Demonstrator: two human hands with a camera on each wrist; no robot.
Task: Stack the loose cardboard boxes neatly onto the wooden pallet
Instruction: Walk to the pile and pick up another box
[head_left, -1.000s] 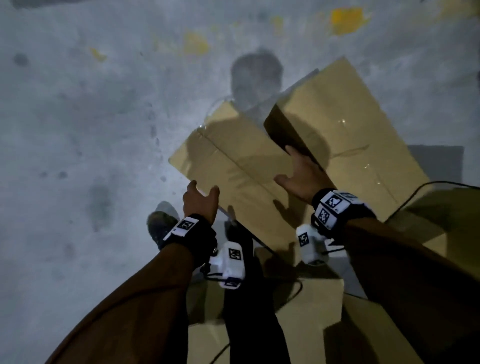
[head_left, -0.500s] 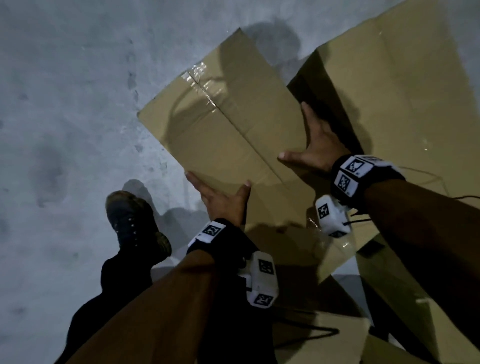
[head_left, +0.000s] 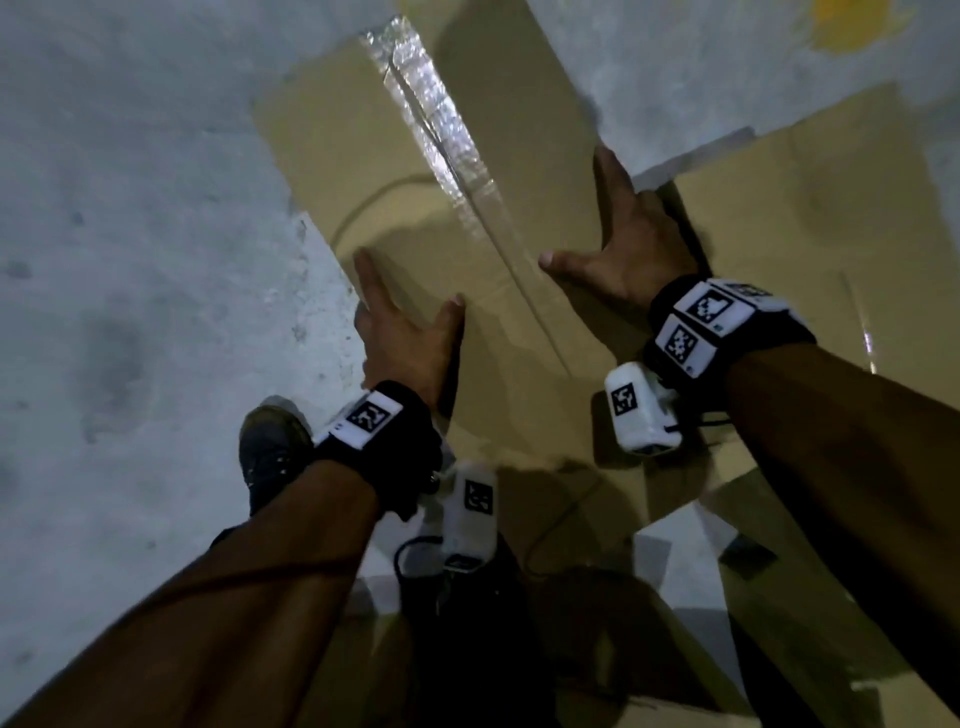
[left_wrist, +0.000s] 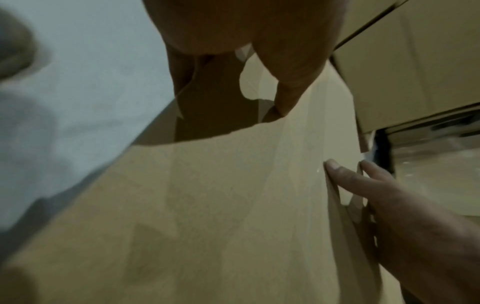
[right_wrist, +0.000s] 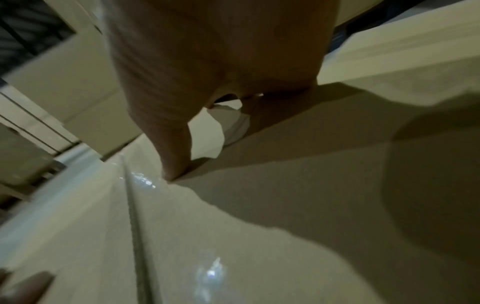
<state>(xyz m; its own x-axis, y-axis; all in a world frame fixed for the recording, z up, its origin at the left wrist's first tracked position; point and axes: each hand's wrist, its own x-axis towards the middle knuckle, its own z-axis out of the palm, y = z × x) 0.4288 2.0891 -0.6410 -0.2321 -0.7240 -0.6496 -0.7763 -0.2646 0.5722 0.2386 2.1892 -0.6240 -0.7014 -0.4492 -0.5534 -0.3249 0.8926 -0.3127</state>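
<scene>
I hold a brown cardboard box (head_left: 415, 208) up off the floor between both hands; clear tape runs down the seam of its top. My left hand (head_left: 410, 332) grips its near left edge, thumb on top and fingers down the side. At the right edge my right hand (head_left: 623, 244) grips it, thumb spread over the top. In the left wrist view the box (left_wrist: 207, 205) fills the frame, with the right hand (left_wrist: 389, 195) pinching its edge. The right wrist view shows the taped top (right_wrist: 233, 236) under my right thumb (right_wrist: 171, 144).
More cardboard boxes lie to the right (head_left: 810, 208) and below near my legs (head_left: 779, 597). Grey concrete floor (head_left: 130, 208) spreads to the left. My shoe (head_left: 270, 447) stands beside the left wrist. A black cable (head_left: 561, 519) trails over the lower boxes.
The box has risen toward me and turned so that its taped seam runs away from me. Both hands have stayed on its edges.
</scene>
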